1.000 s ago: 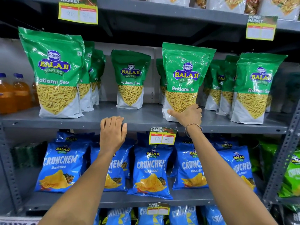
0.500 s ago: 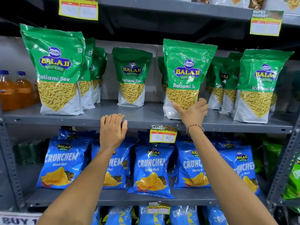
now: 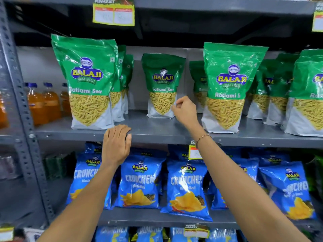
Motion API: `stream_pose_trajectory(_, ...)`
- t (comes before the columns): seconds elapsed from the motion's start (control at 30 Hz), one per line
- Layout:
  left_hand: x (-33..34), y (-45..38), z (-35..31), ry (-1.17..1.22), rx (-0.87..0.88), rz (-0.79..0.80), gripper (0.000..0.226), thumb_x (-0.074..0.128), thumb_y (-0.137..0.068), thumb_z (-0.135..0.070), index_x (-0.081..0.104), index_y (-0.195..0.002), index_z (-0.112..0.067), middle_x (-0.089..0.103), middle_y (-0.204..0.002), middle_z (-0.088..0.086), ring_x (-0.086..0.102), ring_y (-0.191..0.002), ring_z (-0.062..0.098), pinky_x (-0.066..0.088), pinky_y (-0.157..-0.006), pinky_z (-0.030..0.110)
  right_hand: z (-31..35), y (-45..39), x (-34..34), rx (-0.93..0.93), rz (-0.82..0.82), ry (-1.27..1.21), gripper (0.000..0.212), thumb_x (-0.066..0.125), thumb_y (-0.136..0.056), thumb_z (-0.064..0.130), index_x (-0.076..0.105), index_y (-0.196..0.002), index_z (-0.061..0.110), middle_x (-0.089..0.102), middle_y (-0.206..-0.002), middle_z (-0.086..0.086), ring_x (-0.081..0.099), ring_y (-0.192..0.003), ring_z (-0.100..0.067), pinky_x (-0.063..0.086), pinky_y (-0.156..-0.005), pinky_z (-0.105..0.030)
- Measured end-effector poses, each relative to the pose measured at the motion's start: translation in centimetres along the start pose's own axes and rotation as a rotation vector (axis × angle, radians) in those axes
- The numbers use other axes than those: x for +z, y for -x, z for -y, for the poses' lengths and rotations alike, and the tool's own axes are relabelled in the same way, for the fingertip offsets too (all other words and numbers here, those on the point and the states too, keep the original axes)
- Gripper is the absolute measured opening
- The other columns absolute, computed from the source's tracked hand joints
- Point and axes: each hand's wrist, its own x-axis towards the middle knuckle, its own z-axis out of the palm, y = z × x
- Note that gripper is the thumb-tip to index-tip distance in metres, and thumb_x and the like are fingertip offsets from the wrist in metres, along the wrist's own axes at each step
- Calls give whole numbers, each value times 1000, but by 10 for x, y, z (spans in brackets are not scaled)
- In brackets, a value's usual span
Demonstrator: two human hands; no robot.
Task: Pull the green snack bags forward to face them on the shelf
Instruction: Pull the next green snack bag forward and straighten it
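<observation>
Green Balaji Ratlami Sev bags stand on the grey middle shelf (image 3: 157,131). One green bag (image 3: 89,84) stands at the front left, and another front bag (image 3: 227,88) is right of centre. Between them a middle green bag (image 3: 161,84) sits further back. My right hand (image 3: 183,110) reaches in to it, with fingers curled and pinched on its lower right edge. My left hand (image 3: 116,144) lies flat over the shelf's front edge and holds nothing. More green bags (image 3: 307,91) stand at the right, in rows behind one another.
Blue Crunchem bags (image 3: 185,186) fill the shelf below. Orange drink bottles (image 3: 43,103) stand left of the green bags, beyond a perforated grey upright (image 3: 19,102). Yellow price tags (image 3: 113,13) hang from the shelf above, and another price tag (image 3: 194,151) from the middle shelf.
My right hand has left the front bag right of centre and moved left and deeper to the set-back middle bag. My left hand stays on the shelf edge. The view has shifted left.
</observation>
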Motion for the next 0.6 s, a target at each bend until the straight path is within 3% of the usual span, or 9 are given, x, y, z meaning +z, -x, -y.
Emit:
stream_pose_trajectory(0.07, -1, 3, 13, 0, 30, 4, 40, 35, -98, -27, 64, -114, -4, 64, -115, 13, 54, -108, 31, 33, -95, 41, 2, -15, 20, 29, 55, 112, 20, 61, -84, 20, 51, -75, 5, 45, -63, -4, 53, -78, -26, 39, -66, -30)
stream_pose_trajectory(0.13, 1, 3, 18, 5, 36, -11, 40, 36, -97, -26, 64, -114, -3, 64, -115, 14, 54, -109, 31, 32, -96, 41, 4, -26, 39, 80, 94, 166, 30, 61, -87, 24, 48, -67, 6, 46, -65, -7, 51, -78, -25, 42, -68, -33)
stream_pose_trajectory(0.17, 4, 4, 18, -1, 38, -31, 39, 37, -97, -25, 64, -113, -2, 64, -113, 15, 54, -107, 31, 32, -95, 41, 6, -31, 48, 115, 120, 169, 28, 61, -87, 29, 53, -73, 6, 55, -78, -13, 54, -85, -27, 46, -77, -36)
stream_pose_trajectory(0.2, 7, 5, 18, -11, 44, -57, 38, 38, -96, -25, 63, -111, -2, 64, -111, 15, 52, -106, 30, 33, -94, 41, 5, -36, 58, 147, 125, 150, 34, 61, -86, 35, 59, -92, 2, 60, -98, -20, 57, -99, -31, 47, -88, -38)
stream_pose_trajectory(0.27, 11, 5, 19, -29, 68, -111, 35, 39, -97, -24, 63, -109, -2, 64, -107, 16, 50, -102, 29, 34, -91, 40, 4, -46, 78, 233, 135, 113, 73, 63, -83, 46, 42, -132, -4, 46, -134, -24, 43, -128, -37, 36, -106, -43)
stream_pose_trajectory(0.3, 13, 5, 20, -33, 84, -133, 35, 37, -98, -24, 63, -108, -2, 64, -106, 16, 49, -100, 29, 34, -89, 40, 6, -49, 84, 277, 119, 87, 89, 64, -82, 48, 27, -142, -6, 34, -145, -24, 32, -136, -39, 29, -111, -43)
stream_pose_trajectory(0.4, 17, 4, 23, -40, 110, -167, 41, 29, -104, -28, 60, -109, -3, 64, -105, 15, 50, -98, 29, 35, -88, 40, 15, -55, 97, 414, 89, 46, 121, 71, -74, 53, -1, -147, -10, 12, -155, -25, 16, -144, -38, 19, -116, -45)
stream_pose_trajectory(0.5, 20, 5, 24, -37, 117, -183, 39, 29, -103, -28, 59, -110, -4, 64, -104, 14, 52, -97, 30, 37, -87, 41, 14, -63, 108, 524, 80, 24, 133, 77, -66, 56, -6, -149, -6, 13, -156, -22, 18, -144, -37, 21, -116, -45)
stream_pose_trajectory(0.6, 23, 5, 26, -44, 122, -207, 40, 29, -103, -28, 60, -108, -4, 65, -104, 14, 56, -95, 31, 38, -87, 41, 10, -64, 113, 553, 71, 29, 130, 80, -65, 51, -3, -148, -7, 20, -153, -23, 29, -140, -38, 29, -113, -46)
